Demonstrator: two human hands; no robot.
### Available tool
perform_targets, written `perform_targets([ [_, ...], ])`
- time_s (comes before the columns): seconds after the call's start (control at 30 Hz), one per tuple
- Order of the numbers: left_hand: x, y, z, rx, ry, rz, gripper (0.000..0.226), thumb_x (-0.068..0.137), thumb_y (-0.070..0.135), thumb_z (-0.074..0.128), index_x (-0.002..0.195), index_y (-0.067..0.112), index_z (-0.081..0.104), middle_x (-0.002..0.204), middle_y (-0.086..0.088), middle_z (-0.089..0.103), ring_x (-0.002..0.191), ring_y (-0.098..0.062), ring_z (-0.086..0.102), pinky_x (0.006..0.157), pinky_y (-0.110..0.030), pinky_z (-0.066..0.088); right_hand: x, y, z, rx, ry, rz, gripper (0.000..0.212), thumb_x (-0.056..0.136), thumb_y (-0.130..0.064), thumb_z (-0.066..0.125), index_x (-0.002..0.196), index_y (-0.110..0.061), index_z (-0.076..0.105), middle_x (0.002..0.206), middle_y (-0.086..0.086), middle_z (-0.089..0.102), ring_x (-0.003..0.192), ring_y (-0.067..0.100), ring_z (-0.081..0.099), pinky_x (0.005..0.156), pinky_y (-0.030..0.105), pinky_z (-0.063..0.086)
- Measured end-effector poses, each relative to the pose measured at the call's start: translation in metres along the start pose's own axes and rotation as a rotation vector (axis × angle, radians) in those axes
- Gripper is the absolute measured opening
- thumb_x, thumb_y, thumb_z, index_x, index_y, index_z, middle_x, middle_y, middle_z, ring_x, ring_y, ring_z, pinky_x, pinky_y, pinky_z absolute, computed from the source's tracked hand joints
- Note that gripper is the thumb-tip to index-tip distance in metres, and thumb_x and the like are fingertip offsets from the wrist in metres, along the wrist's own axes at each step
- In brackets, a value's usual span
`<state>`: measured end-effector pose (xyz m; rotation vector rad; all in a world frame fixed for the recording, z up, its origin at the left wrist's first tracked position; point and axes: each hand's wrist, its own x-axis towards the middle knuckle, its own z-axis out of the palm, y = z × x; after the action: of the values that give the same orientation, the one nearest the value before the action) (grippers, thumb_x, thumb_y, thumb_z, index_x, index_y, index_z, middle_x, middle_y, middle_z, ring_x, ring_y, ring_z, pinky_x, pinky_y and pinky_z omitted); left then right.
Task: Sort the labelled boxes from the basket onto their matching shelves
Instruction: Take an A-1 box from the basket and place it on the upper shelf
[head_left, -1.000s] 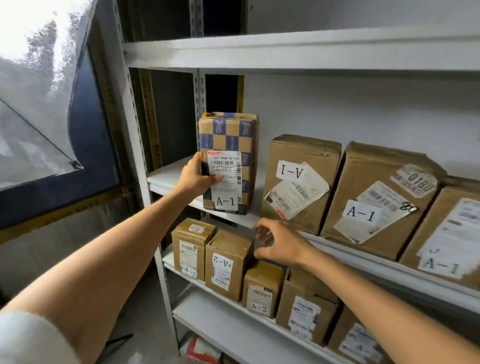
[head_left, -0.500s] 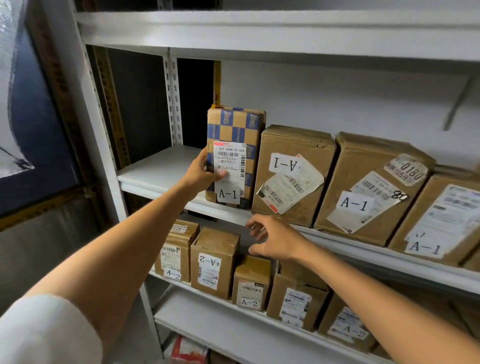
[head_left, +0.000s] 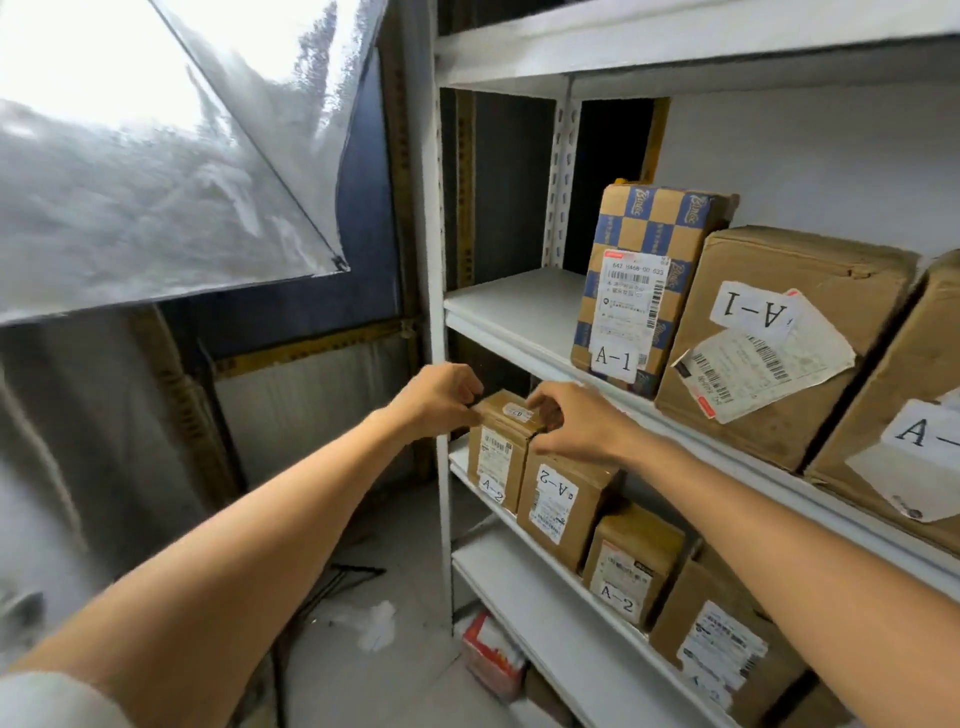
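Both hands have dropped from the upper level to the row below, and the left hand has let go of the checked box. Far left, a translucent plastic sheet (head_left: 156, 171) hangs over the window. The left hand (head_left: 441, 401) curls its fingers round the top left corner of the small brown cardboard box labelled A-2 (head_left: 497, 453), which stands at the left end of the lower white metal shelf (head_left: 459, 464). The right hand (head_left: 576, 427) grips the same box from the other side, with its fingertips bent over the top. A second brown A-2 box (head_left: 558, 501) touches it on the right. Above, the blue-and-tan checked cardboard box labelled A-1 (head_left: 649, 280) stands upright on the upper white shelf (head_left: 509, 312), ungripped, against a larger brown A-1 carton (head_left: 779, 353).
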<state>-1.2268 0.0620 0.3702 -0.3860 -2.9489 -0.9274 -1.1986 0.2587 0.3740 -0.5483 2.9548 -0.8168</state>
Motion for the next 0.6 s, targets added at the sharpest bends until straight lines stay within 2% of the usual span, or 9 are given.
perform_targets([
  [0.1, -0.062, -0.017, 0.006, 0.022, 0.109, -0.148, 0.037, 0.083, 0.023, 0.073, 0.117, 0.016, 0.062, 0.107, 0.001, 0.064, 0.091, -0.010, 0.059, 0.075, -0.020, 0.048, -0.003, -0.012, 0.028, -0.039, -0.094, -0.137, 0.051, 0.077, -0.026, 0.073, 0.124, -0.017, 0.054, 0.108, 0.003, 0.061, 0.097, 0.016, 0.059, 0.086, 0.035, 0.055],
  [0.2, -0.141, -0.034, 0.021, 0.031, 0.201, -0.338, 0.032, 0.079, 0.029, 0.074, 0.108, 0.020, 0.064, 0.102, 0.000, 0.068, 0.091, -0.015, 0.064, 0.084, -0.032, 0.054, -0.021, -0.032, 0.065, -0.123, -0.198, -0.288, 0.050, 0.077, -0.026, 0.073, 0.123, -0.014, 0.056, 0.108, 0.004, 0.063, 0.094, 0.016, 0.060, 0.082, 0.031, 0.053],
  [0.3, -0.239, -0.046, 0.044, 0.027, 0.263, -0.547, 0.031, 0.075, 0.031, 0.074, 0.104, 0.022, 0.066, 0.092, 0.004, 0.067, 0.090, -0.017, 0.066, 0.085, -0.036, 0.054, -0.054, -0.060, 0.117, -0.166, -0.374, -0.443, 0.052, 0.078, -0.027, 0.073, 0.125, -0.014, 0.054, 0.113, 0.005, 0.060, 0.097, 0.017, 0.057, 0.082, 0.029, 0.050],
  [0.43, -0.388, -0.042, 0.074, -0.004, 0.346, -0.850, 0.032, 0.077, 0.026, 0.074, 0.106, 0.016, 0.066, 0.091, 0.002, 0.066, 0.092, -0.017, 0.065, 0.083, -0.031, 0.053, -0.125, -0.128, 0.179, -0.207, -0.579, -0.728, 0.054, 0.075, -0.030, 0.071, 0.124, -0.014, 0.054, 0.111, 0.005, 0.057, 0.103, 0.022, 0.056, 0.089, 0.037, 0.050],
  [0.5, -0.462, -0.033, 0.084, -0.036, 0.418, -1.003, 0.032, 0.076, 0.025, 0.074, 0.105, 0.013, 0.067, 0.092, 0.001, 0.068, 0.091, -0.018, 0.065, 0.083, -0.030, 0.053, -0.169, -0.169, 0.207, -0.227, -0.674, -0.889, 0.057, 0.072, -0.034, 0.070, 0.122, -0.013, 0.053, 0.109, 0.005, 0.056, 0.104, 0.024, 0.056, 0.088, 0.037, 0.049],
  [0.6, -0.576, -0.010, 0.089, -0.019, 0.584, -1.197, 0.031, 0.078, 0.023, 0.074, 0.106, 0.012, 0.067, 0.101, -0.006, 0.070, 0.093, -0.019, 0.064, 0.082, -0.030, 0.052, -0.242, -0.234, 0.245, -0.251, -0.761, -1.113, 0.054, 0.077, -0.029, 0.072, 0.124, -0.011, 0.053, 0.113, 0.007, 0.060, 0.099, 0.024, 0.057, 0.085, 0.035, 0.049],
])
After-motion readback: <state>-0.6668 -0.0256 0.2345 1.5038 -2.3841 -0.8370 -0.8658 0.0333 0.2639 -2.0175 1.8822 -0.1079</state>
